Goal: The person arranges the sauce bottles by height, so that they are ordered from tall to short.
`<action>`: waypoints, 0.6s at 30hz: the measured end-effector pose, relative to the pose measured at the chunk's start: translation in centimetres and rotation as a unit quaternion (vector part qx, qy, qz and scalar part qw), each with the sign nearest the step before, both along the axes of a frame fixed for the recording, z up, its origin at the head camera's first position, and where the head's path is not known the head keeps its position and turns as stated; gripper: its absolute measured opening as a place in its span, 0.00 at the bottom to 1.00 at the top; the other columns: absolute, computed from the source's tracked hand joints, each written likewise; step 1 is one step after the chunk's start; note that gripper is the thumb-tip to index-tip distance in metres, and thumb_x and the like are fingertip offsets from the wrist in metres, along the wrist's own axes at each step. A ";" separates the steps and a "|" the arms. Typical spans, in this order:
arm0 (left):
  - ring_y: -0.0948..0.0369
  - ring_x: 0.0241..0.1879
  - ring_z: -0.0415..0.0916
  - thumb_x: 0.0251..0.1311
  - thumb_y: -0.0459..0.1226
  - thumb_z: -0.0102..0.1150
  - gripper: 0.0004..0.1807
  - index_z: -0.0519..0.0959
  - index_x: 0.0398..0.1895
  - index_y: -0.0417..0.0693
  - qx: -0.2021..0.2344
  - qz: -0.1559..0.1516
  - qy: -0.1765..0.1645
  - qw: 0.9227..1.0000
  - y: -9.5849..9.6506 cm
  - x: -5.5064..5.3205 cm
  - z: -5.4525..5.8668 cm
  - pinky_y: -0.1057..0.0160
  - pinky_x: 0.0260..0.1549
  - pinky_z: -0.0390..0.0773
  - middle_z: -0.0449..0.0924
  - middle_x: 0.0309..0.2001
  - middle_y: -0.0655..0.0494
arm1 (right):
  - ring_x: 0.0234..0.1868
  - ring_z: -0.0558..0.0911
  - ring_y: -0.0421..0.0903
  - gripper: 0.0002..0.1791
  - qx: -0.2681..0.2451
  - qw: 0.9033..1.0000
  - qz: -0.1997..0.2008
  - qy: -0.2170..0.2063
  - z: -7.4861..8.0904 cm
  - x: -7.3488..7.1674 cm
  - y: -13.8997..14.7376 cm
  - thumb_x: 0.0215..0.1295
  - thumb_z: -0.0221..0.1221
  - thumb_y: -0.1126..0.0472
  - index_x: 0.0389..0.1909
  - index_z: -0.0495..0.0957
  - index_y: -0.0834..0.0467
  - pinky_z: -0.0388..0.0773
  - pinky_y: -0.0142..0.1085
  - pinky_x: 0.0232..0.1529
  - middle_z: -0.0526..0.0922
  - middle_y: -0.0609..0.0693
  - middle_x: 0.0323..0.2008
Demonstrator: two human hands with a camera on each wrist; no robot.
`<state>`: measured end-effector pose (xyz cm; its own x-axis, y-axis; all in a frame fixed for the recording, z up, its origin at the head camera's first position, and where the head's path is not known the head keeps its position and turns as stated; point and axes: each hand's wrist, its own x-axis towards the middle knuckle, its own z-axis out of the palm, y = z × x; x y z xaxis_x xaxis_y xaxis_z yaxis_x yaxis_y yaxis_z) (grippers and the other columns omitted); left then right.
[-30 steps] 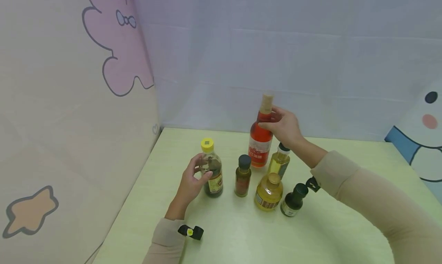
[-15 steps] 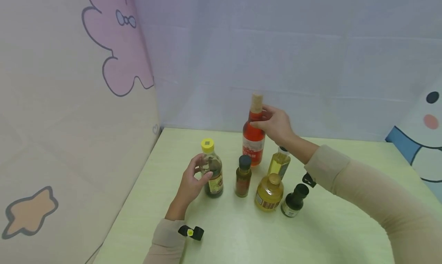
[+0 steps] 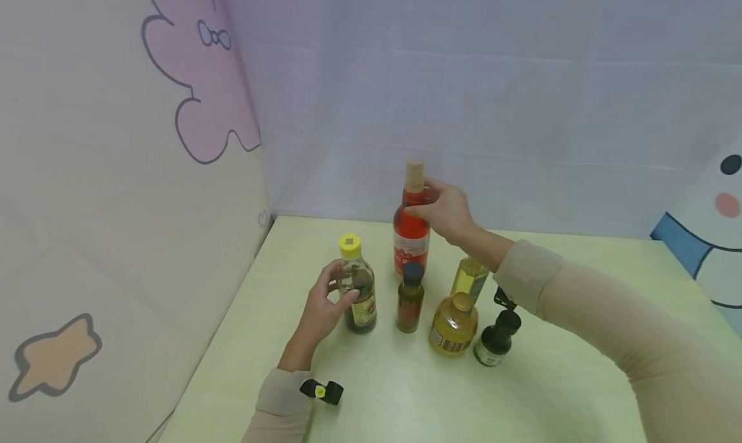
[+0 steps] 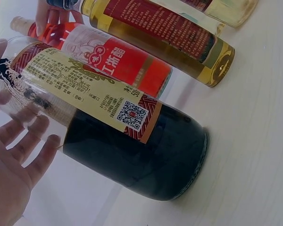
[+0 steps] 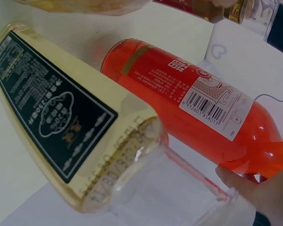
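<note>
Right hand (image 3: pixel 446 214): thumb and fingers curled round the shoulder and neck of the red bottle, a firm hold from the right side.
Red bottle (image 3: pixel 411 246): upright at the far side, partly behind the small brown bottle; I can't see whether its base touches down.
Just changed: over the last second the red bottle has come leftward, away from the pale yellow bottle and towards the yellow-capped one.
What that means: as I judge it, placing the red bottle is the work in hand, and its new spot isn't settled while the fingers grip it.
Left hand (image 3: pixel 324 304): wrapped round the upper part of the yellow-capped bottle, holding it where it was.
Yellow-capped bottle (image 3: pixel 364 311): upright, leftmost of the six, dark liquid inside.
Small brown bottle (image 3: pixel 409 311): upright between the yellow-capped bottle and the squat amber bottle (image 3: pixel 454 330), touching no hand.
Pale yellow bottle (image 3: pixel 471 279): behind the squat one, its top hidden by the right forearm.
Dark little bottle (image 3: pixel 493 345): rightmost, near side, just beside the squat one.
Counter (image 3: pixel 406 398): pale, running back to the draped wall (image 3: pixel 522 108).
</note>
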<state>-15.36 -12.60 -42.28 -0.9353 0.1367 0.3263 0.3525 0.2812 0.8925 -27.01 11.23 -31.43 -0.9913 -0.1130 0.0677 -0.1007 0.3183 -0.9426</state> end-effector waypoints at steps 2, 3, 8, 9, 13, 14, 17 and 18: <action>0.41 0.57 0.68 0.62 0.29 0.59 0.30 0.61 0.66 0.33 0.000 0.000 -0.003 1.000 0.0 0.0 0.1 0.42 0.56 0.68 0.72 0.55 0.34 | 0.58 0.76 0.55 0.37 0.002 1.000 -0.001 -0.003 0.0 -0.1 -0.3 0.56 0.68 0.70 0.68 0.68 0.59 0.76 0.49 0.54 0.76 0.60 0.59; 0.42 0.57 0.68 0.62 0.29 0.59 0.30 0.61 0.65 0.33 -0.001 0.001 -0.004 1.000 0.0 0.0 0.1 0.43 0.56 0.68 0.72 0.55 0.34 | 0.58 0.76 0.56 0.37 0.001 1.000 0.000 -0.004 0.0 -0.2 -0.4 0.57 0.68 0.70 0.68 0.68 0.59 0.76 0.50 0.54 0.76 0.60 0.59; 0.42 0.57 0.68 0.63 0.30 0.60 0.30 0.61 0.66 0.33 0.001 0.004 -0.012 1.000 0.0 -0.1 0.0 0.43 0.57 0.68 0.71 0.56 0.34 | 0.58 0.76 0.56 0.36 0.012 1.000 0.002 -0.007 -0.2 -0.6 -1.3 0.58 0.68 0.69 0.68 0.69 0.58 0.75 0.51 0.55 0.77 0.59 0.59; 0.42 0.57 0.68 0.63 0.30 0.59 0.30 0.61 0.66 0.33 0.001 0.003 -0.013 1.000 0.0 -0.1 0.0 0.43 0.57 0.68 0.71 0.56 0.34 | 0.58 0.76 0.56 0.36 0.014 1.000 0.001 -0.008 -0.2 -0.6 -1.4 0.58 0.68 0.69 0.68 0.69 0.58 0.75 0.51 0.55 0.77 0.59 0.59; 0.42 0.58 0.67 0.63 0.31 0.59 0.31 0.61 0.66 0.33 0.002 0.000 -0.015 1.000 0.1 -0.1 0.1 0.43 0.57 0.68 0.71 0.57 0.33 | 0.58 0.77 0.55 0.35 0.010 1.000 -0.001 -0.005 -0.7 -1.0 -1.8 0.58 0.68 0.69 0.68 0.69 0.58 0.75 0.51 0.55 0.77 0.59 0.58; 0.42 0.58 0.67 0.63 0.31 0.59 0.31 0.61 0.67 0.33 0.002 0.000 -0.016 1.000 0.1 -0.1 0.1 0.43 0.57 0.68 0.71 0.57 0.34 | 0.58 0.77 0.55 0.35 0.008 1.000 0.000 -0.003 -0.9 -1.0 -2.0 0.58 0.68 0.69 0.68 0.69 0.58 0.75 0.51 0.55 0.77 0.59 0.58; 0.43 0.58 0.67 0.63 0.31 0.60 0.31 0.61 0.66 0.33 0.003 0.001 -0.018 1.000 0.2 -0.2 0.0 0.44 0.58 0.68 0.71 0.57 0.35 | 0.57 0.77 0.55 0.35 0.005 1.000 0.004 0.000 -1.2 -1.3 -2.4 0.57 0.68 0.69 0.67 0.70 0.58 0.75 0.51 0.54 0.78 0.59 0.57; 0.43 0.58 0.67 0.63 0.31 0.60 0.31 0.61 0.66 0.34 0.003 0.001 -0.019 1.000 0.2 -0.2 0.0 0.44 0.58 0.68 0.71 0.57 0.35 | 0.57 0.77 0.55 0.35 0.005 1.000 0.005 0.001 -1.3 -1.3 -2.5 0.57 0.68 0.69 0.67 0.70 0.58 0.75 0.51 0.55 0.78 0.59 0.58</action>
